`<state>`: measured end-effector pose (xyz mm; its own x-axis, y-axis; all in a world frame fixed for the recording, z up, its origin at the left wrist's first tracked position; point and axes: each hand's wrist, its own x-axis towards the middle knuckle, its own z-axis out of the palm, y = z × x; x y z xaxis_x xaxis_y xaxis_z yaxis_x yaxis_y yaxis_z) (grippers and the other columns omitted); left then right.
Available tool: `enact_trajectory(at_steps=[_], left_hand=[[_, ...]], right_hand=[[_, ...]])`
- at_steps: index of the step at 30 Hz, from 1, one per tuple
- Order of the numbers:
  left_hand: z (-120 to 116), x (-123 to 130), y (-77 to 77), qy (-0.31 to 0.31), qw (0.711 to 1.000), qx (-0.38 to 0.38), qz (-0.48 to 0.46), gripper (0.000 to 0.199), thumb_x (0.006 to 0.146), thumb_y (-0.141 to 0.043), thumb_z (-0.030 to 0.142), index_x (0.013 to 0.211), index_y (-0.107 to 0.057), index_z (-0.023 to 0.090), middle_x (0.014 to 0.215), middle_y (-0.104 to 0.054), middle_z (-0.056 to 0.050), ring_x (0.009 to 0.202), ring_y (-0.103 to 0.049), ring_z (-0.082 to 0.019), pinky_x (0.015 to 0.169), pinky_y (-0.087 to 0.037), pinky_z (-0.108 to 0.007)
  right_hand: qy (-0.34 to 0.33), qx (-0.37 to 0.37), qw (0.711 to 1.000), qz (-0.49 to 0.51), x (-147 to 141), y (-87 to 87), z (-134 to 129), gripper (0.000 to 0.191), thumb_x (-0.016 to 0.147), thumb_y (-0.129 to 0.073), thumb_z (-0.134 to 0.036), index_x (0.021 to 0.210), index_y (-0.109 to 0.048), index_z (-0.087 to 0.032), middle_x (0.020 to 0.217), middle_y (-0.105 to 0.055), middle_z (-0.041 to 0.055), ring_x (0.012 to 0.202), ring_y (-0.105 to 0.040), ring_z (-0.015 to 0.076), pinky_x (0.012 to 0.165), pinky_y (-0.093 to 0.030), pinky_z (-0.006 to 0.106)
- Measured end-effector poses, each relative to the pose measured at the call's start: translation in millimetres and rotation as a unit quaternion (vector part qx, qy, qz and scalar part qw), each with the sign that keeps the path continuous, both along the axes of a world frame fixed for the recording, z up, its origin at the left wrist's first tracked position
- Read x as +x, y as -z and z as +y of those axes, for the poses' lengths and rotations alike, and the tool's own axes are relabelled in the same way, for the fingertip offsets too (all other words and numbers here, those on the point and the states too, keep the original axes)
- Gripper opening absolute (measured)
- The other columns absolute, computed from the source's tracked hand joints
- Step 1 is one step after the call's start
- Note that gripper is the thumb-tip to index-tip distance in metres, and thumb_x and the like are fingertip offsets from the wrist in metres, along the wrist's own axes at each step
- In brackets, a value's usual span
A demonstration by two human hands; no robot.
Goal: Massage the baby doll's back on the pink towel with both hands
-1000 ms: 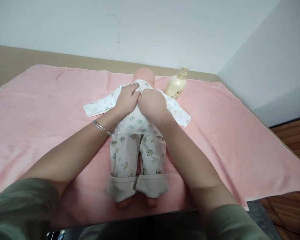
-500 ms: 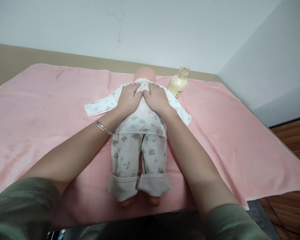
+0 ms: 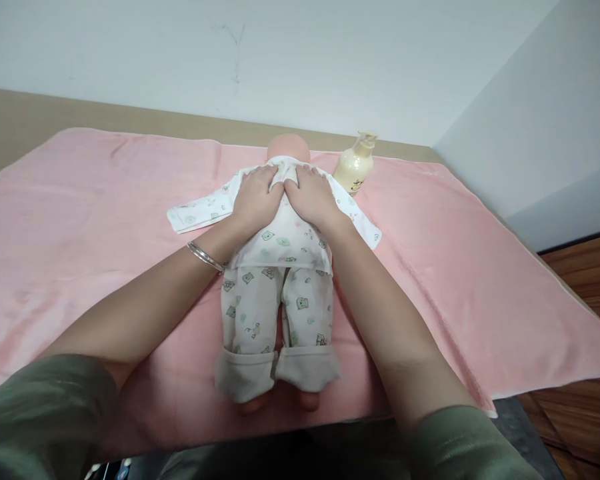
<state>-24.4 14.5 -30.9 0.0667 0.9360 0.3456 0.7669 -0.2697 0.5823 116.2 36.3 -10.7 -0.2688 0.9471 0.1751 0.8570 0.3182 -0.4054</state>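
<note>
A baby doll lies stretched out on a pink towel, its head at the far end and its feet toward me. It wears a white printed top and matching trousers with rolled-up cuffs; no face shows. My left hand rests flat on the left side of the doll's upper body, fingers pointing to the shoulder. On the right side my right hand lies flat in the same way. Both thumbs angle inward, their tips nearly meeting at the middle. Neither hand grips anything.
A pale yellow pump bottle stands on the towel, right of the doll's head. Behind the towel runs a tan table edge against a white wall. Wooden furniture is at the far right, lower than the towel.
Hardly anything differs. The whole view has shifted very slightly; both hands keep their place on the doll.
</note>
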Motion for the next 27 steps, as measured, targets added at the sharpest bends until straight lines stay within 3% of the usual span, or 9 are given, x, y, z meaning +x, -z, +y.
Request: enact_trajectory(at_steps=[3, 6, 12, 16, 19, 23, 25, 27], left_hand=[[-8, 11, -3.0, -0.035, 0.999, -0.005, 0.023, 0.057, 0.097, -0.033, 0.022, 0.146, -0.06, 0.008, 0.153, -0.06, -0.02, 0.145, -0.053, -0.034, 0.131, -0.036, -0.054], [-14, 17, -3.2, -0.033, 0.998, -0.003, 0.046, 0.06, 0.097, -0.032, 0.02, 0.149, -0.056, 0.002, 0.157, -0.056, -0.024, 0.151, -0.049, -0.036, 0.134, -0.034, -0.053], [-2, 5, 0.4, -0.007, 1.0, -0.004, 0.002, 0.057, 0.094, -0.035, 0.023, 0.143, -0.064, 0.017, 0.156, -0.061, -0.011, 0.15, -0.052, -0.031, 0.135, -0.036, -0.053], [7, -6, 2.0, -0.005, 0.998, -0.02, -0.057, 0.052, 0.094, -0.038, 0.029, 0.135, -0.07, 0.022, 0.152, -0.066, -0.007, 0.148, -0.055, -0.028, 0.134, -0.04, -0.047], [8, -9, 3.3, -0.022, 0.996, -0.019, -0.089, 0.048, 0.095, -0.041, 0.034, 0.131, -0.071, 0.026, 0.147, -0.069, -0.004, 0.144, -0.057, -0.028, 0.131, -0.044, -0.045], [-7, 3, -2.1, -0.04, 0.998, -0.008, -0.045, 0.047, 0.098, -0.035, 0.03, 0.131, -0.069, 0.024, 0.143, -0.069, -0.011, 0.14, -0.06, -0.03, 0.129, -0.044, -0.05], [-17, 12, -6.5, -0.055, 0.998, -0.006, -0.006, 0.048, 0.099, -0.032, 0.027, 0.132, -0.067, 0.019, 0.143, -0.068, -0.016, 0.14, -0.058, -0.033, 0.128, -0.043, -0.054], [-24, 18, -9.0, -0.061, 0.998, -0.004, 0.022, 0.048, 0.098, -0.033, 0.025, 0.132, -0.066, 0.016, 0.145, -0.065, -0.018, 0.144, -0.055, -0.035, 0.128, -0.042, -0.056]], right_hand=[[-0.001, -0.03, 1.0, -0.001, 0, -3.9, -2, 0.065, 0.1, -0.032, -0.035, 0.155, -0.044, -0.002, 0.174, -0.035, 0.0217, 0.166, -0.025, 0.0386, 0.136, -0.018, 0.062], [0.014, -0.038, 0.999, -0.004, -2, -6.4, -5, 0.065, 0.102, -0.032, -0.033, 0.158, -0.041, -0.002, 0.173, -0.035, 0.0223, 0.166, -0.025, 0.0399, 0.136, -0.018, 0.064], [0.044, -0.021, 0.998, -0.037, -12, -13.0, -22, 0.055, 0.105, -0.027, -0.024, 0.15, -0.05, -0.003, 0.165, -0.047, 0.0248, 0.158, -0.039, 0.0401, 0.131, -0.029, 0.066], [-0.02, 0.001, 0.989, -0.148, -22, -22.9, -42, 0.049, 0.097, -0.03, -0.005, 0.131, -0.065, 0.001, 0.146, -0.061, 0.0302, 0.144, -0.055, 0.0426, 0.121, -0.044, 0.057], [-0.03, 0.005, 0.984, -0.175, -27, -27.6, -49, 0.047, 0.095, -0.033, -0.002, 0.123, -0.069, -0.001, 0.13, -0.071, 0.0283, 0.136, -0.062, 0.0413, 0.113, -0.051, 0.051], [-0.006, -0.024, 0.996, -0.089, -14, -27.7, -36, 0.039, 0.099, -0.036, -0.014, 0.113, -0.071, -0.01, 0.118, -0.075, 0.0219, 0.119, -0.07, 0.0364, 0.097, -0.059, 0.047], [-0.007, -0.042, 0.999, -0.011, -2, -25.9, -24, 0.035, 0.1, -0.038, -0.023, 0.107, -0.071, -0.014, 0.117, -0.076, 0.0173, 0.111, -0.071, 0.0318, 0.097, -0.058, 0.045], [-0.016, -0.046, 0.998, 0.041, 9, -23.3, -12, 0.037, 0.1, -0.036, -0.029, 0.11, -0.069, -0.016, 0.124, -0.076, 0.0142, 0.114, -0.07, 0.0288, 0.102, -0.057, 0.043]])
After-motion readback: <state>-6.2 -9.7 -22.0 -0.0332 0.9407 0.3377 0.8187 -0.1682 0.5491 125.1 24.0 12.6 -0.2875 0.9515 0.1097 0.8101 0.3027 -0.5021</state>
